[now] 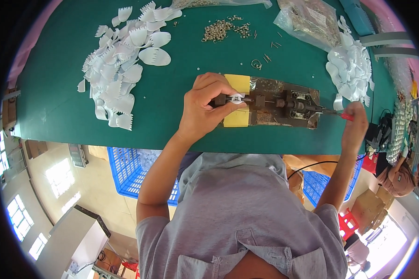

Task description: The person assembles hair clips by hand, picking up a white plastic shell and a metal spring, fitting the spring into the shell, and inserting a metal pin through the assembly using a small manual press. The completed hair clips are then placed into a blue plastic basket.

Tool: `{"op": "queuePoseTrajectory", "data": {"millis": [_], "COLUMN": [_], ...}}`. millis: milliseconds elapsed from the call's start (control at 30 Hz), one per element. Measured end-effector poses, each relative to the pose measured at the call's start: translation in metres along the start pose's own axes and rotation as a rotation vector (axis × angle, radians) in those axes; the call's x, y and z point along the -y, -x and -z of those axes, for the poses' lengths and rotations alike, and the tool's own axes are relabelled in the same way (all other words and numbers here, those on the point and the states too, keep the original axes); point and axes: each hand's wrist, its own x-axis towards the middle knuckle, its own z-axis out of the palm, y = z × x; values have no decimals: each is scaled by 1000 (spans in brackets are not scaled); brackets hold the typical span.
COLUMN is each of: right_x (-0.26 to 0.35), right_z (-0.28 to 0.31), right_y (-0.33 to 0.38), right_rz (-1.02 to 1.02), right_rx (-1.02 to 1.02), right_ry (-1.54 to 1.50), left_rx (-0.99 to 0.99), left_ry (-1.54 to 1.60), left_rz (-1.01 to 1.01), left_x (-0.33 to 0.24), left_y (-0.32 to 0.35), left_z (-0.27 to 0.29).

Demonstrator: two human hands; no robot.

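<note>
My left hand (202, 104) pinches a small white plastic piece (237, 98) between thumb and fingers, at the left end of a brown metal hand press (260, 116). The piece sits against the press's narrow tip, over a yellow patch (236, 122). My fingers hide part of it, so its full shape does not show. At the other end of the press, my right hand (356, 125) is closed round the red grip (346, 116) of the lever, which points to the right.
White toothed plastic pieces (118, 69) lie heaped at left; another heap (351, 69) is at right. Small metal springs (216, 31) are piled behind the press. Pins (275, 44), a ring (256, 64) and a clear bag (307, 23) lie farther back. Blue baskets (125, 174) stand below the green table (56, 111).
</note>
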Motion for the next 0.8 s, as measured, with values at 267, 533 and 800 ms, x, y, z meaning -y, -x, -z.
{"op": "queuePoseTrajectory", "data": {"millis": [267, 533, 800], "right_x": [93, 12, -17], "right_z": [-102, -52, -36], "right_y": [16, 3, 2], "right_rz": [334, -17, -68], "right_rx": [360, -191, -89], "right_ry": [146, -459, -390], "left_rx": [-52, -83, 114], "left_ry": [33, 264, 138], "left_rz": [30, -14, 344], "left_x": [2, -5, -43], "left_y": [3, 5, 99], "left_z": [-4, 10, 171]}}
